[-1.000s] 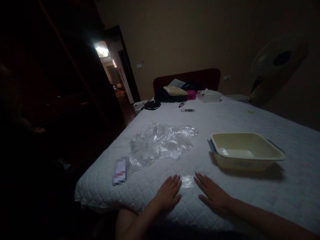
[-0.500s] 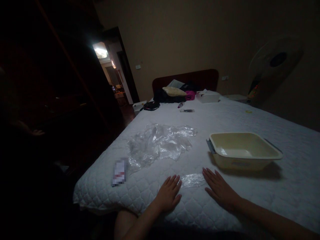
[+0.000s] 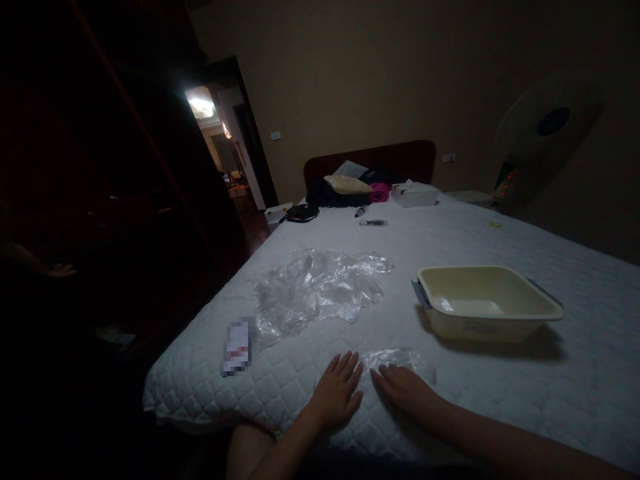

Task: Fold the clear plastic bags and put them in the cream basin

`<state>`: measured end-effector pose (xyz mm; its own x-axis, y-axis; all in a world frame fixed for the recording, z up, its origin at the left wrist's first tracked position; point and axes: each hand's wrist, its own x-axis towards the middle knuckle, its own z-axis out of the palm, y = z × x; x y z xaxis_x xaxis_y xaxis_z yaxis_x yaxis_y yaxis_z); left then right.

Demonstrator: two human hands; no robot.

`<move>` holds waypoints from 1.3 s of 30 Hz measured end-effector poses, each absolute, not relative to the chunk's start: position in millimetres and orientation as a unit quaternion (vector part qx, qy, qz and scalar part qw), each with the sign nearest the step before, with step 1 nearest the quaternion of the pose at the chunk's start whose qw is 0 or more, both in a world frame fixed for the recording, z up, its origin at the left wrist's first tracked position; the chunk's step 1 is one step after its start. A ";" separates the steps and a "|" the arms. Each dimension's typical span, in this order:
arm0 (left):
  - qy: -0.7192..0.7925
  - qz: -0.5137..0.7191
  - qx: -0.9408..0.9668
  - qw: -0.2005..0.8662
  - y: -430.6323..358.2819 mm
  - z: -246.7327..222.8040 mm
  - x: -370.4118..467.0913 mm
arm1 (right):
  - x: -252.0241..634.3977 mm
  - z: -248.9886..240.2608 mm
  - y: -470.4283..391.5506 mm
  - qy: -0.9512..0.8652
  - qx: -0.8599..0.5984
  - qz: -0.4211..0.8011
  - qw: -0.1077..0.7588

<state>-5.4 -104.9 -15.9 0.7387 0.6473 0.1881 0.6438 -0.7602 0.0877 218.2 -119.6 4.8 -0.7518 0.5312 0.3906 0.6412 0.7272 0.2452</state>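
Observation:
A small strip of clear plastic film [image 3: 400, 357], perhaps a folded plastic bag, lies flat on the white quilted bed cover [image 3: 450, 407] close to me. My left hand [image 3: 339, 390] rests palm down at its left end, fingers stretched out. On its near edge lies my right hand [image 3: 407, 393], also palm down with the fingers extended, partly over the plastic. Neither hand grips anything. Beyond them spreads a larger crumpled clear plastic sheet [image 3: 320, 287].
A cream plastic basin [image 3: 493, 327] with grey handles stands to the right. At the left edge lies a blurred-out phone-like item [image 3: 237, 347]. Farther back are a black bag [image 3: 302, 213], a pillow [image 3: 347, 185] and a white box [image 3: 414, 195]. Another person's hand [image 3: 63, 270] shows at far left.
My right hand has slid left and toward me, from the plastic strip's right end to its near edge, uncovering that end. My left hand has stayed in place.

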 end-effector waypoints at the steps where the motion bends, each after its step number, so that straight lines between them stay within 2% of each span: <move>1: 0.346 0.105 0.932 0.006 -104.9 -16.4 -5.5 | 216.6 1.5 -116.5 -0.915 -0.333 -0.183 0.133; 5: 0.341 0.130 0.931 0.006 -105.3 -19.4 -7.3 | 220.6 -8.3 -98.3 -0.911 -0.373 -0.164 0.067; 8: 0.354 0.191 0.915 0.026 -105.3 -22.4 -9.6 | 232.4 -4.8 -83.6 -0.904 -0.397 -0.153 0.052; 11: 0.371 0.250 0.893 0.047 -105.8 -23.3 -12.3 | 245.7 3.4 -74.6 -0.916 -0.371 -0.137 0.072; 17: 0.341 0.282 0.897 0.023 -109.3 -23.3 -11.4 | 261.9 0.4 -78.8 -0.933 -0.312 -0.094 0.151; 23: 0.341 0.347 0.873 -0.041 -89.5 -31.4 16.6 | 266.3 -8.2 -89.2 -0.914 -0.355 -0.012 0.198; 30: 0.267 0.321 0.908 -0.040 -67.8 -25.1 43.2 | 269.1 -8.5 -94.2 -0.885 -0.405 0.080 0.216; 33: 0.281 0.314 0.906 -0.036 -69.9 -26.7 44.8 | 267.2 -4.5 -96.9 -0.868 -0.421 0.141 0.223; 36: 0.304 0.315 0.898 -0.037 -72.7 -27.6 46.0 | 263.4 0.1 -100.7 -0.805 -0.499 0.213 0.241; 39: 0.337 0.311 0.888 -0.029 -74.3 -26.2 47.7 | 262.0 1.1 -104.7 -0.758 -0.553 0.233 0.255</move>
